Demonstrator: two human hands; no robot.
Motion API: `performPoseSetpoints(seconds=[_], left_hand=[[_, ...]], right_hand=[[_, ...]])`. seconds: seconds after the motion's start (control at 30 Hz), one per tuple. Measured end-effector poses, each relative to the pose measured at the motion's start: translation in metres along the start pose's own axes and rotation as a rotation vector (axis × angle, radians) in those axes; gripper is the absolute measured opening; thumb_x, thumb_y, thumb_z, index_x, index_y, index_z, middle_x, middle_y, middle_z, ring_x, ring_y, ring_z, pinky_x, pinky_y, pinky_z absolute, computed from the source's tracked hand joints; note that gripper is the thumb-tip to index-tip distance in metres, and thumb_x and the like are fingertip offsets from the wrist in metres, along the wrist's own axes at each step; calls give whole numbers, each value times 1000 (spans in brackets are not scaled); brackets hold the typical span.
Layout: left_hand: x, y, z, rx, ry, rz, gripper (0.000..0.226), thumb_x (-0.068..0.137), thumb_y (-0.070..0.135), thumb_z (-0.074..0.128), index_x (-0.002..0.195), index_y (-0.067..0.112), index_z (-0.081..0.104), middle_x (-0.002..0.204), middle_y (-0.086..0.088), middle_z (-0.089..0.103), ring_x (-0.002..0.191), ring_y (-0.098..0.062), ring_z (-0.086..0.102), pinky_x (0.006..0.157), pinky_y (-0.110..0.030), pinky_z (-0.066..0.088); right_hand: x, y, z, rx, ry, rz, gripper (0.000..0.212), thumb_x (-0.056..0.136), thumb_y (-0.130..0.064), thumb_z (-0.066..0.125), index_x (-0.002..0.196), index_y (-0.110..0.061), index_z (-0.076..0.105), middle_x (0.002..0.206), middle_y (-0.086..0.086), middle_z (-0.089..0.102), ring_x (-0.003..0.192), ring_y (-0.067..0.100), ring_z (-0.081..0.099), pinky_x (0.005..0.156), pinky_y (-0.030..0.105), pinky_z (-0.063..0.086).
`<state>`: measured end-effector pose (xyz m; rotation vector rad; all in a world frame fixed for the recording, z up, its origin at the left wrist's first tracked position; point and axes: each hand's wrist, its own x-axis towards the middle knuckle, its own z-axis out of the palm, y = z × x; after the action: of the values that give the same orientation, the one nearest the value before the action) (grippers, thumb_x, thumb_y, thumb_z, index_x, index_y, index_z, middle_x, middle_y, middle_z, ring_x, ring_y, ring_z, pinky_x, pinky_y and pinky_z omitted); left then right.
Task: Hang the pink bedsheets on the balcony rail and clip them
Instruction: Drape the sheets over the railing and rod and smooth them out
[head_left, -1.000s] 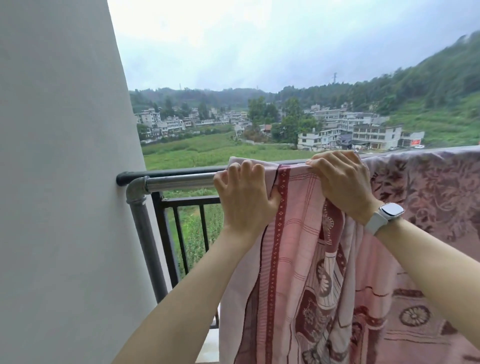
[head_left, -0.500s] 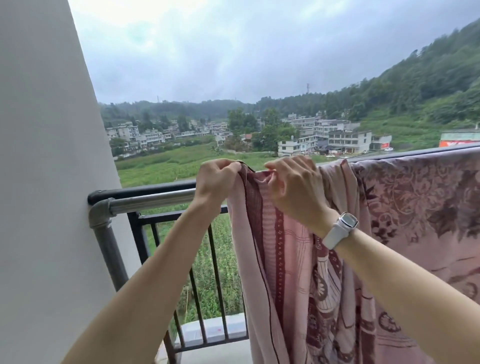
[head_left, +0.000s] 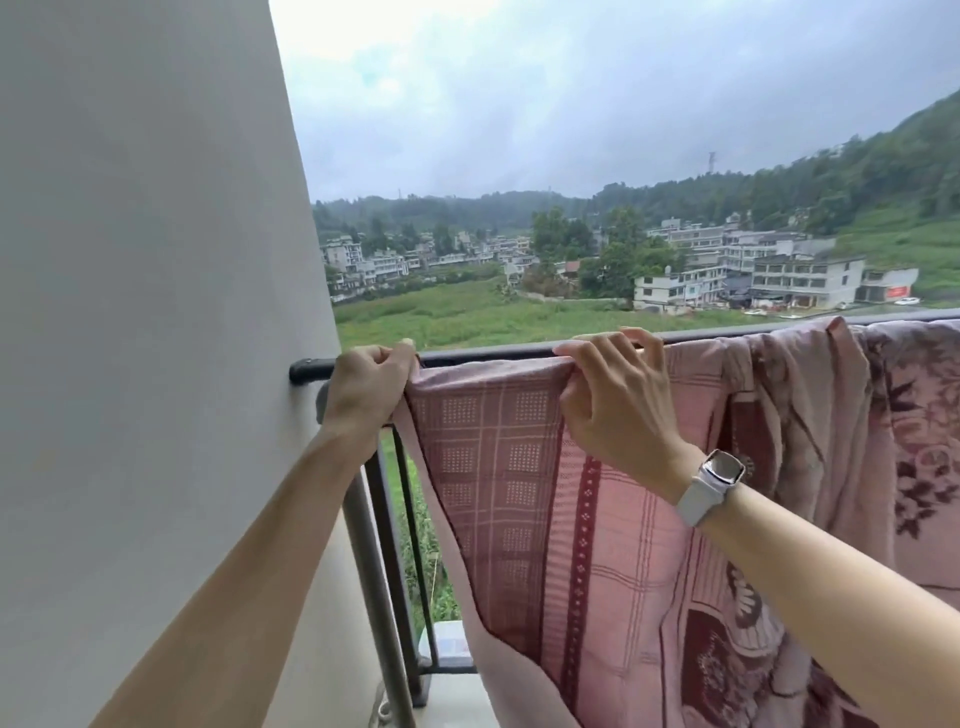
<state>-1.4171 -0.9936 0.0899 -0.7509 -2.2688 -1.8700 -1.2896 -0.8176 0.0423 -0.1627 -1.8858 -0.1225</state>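
Note:
A pink checked bedsheet (head_left: 519, 467) hangs over the balcony rail (head_left: 488, 354), its top edge stretched flat between my two hands. My left hand (head_left: 366, 387) grips the sheet's left corner at the rail's left end, close to the wall. My right hand (head_left: 613, 395) pinches the top edge further right, fingers curled over the rail; a white watch sits on that wrist. To the right a second pink floral sheet (head_left: 914, 431) drapes over the same rail. No clip shows.
A white wall (head_left: 156, 338) fills the left side and meets the rail's end. A grey pipe post (head_left: 371, 582) and black vertical bars (head_left: 410, 519) stand below the rail. Beyond are fields, buildings and hills far below.
My left hand has pulled the sheet's corner left towards the wall. The bunched top edge is now spread flat along the rail between both hands.

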Motion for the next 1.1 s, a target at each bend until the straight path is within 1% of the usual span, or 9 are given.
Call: performPoseSetpoints(seconds=[0.07,0.17,0.33,0.5,0.67,0.8,0.87,0.97,1.1], left_hand=[[-5,-9,-4,112,-53,53,35,73,46,69,76,12,62,72,-5,66,70,-22,63,71,-38,55],[-8,-19,-8,247,-13,129,23,78,32,69,84,11,61,84,-7,67,78,-22,64,76,-39,55],[-1,-17,-22,429,81,224,24,88,33,55,76,16,65,68,-2,65,74,-24,63,74,-34,51],[15,-3,-19,98,95,193,28,88,29,53,66,16,62,72,-6,69,72,-27,67,77,-43,54],[13,-12,-43,48,256,258,29,91,23,53,62,17,56,61,4,56,65,-21,54,68,-31,46],[3,-51,-70,248,47,265,23,88,27,57,76,9,66,67,-1,62,67,-21,57,69,-29,45],[-2,-57,-72,339,75,275,22,86,30,59,75,11,66,68,0,62,65,-18,56,66,-25,40],[9,-51,-71,272,111,331,10,85,24,61,93,18,63,97,0,61,85,-14,57,76,-24,41],[27,-37,-60,265,-342,465,25,88,14,57,113,19,62,116,7,58,110,-6,53,95,-19,41]], right_hand=[[5,-18,5,42,-29,-52,27,82,-23,43,96,-12,63,93,2,68,87,20,61,92,39,35],[11,-36,14,73,-91,-65,30,88,-30,41,93,-15,66,92,2,67,85,21,61,81,36,41],[14,-43,23,-19,-148,-21,35,86,-35,41,103,-16,64,94,5,61,85,23,58,80,40,43],[25,-64,34,-13,-202,-78,42,80,-21,43,119,-13,56,115,10,60,102,27,58,96,50,39],[28,-79,43,28,-118,-124,28,89,-22,45,112,-14,59,97,3,67,87,24,61,84,38,39],[15,-87,50,66,-91,-127,20,88,-23,49,99,-15,64,96,3,66,87,24,60,83,38,37],[13,-88,50,86,-107,-101,21,87,-27,50,99,-17,64,97,1,64,90,23,58,84,41,41],[15,-88,50,94,-122,-85,21,88,-30,50,98,-18,64,96,0,63,90,22,57,83,40,41],[17,-91,51,103,-112,-81,22,89,-27,48,96,-15,65,94,2,62,87,23,57,79,42,44]])
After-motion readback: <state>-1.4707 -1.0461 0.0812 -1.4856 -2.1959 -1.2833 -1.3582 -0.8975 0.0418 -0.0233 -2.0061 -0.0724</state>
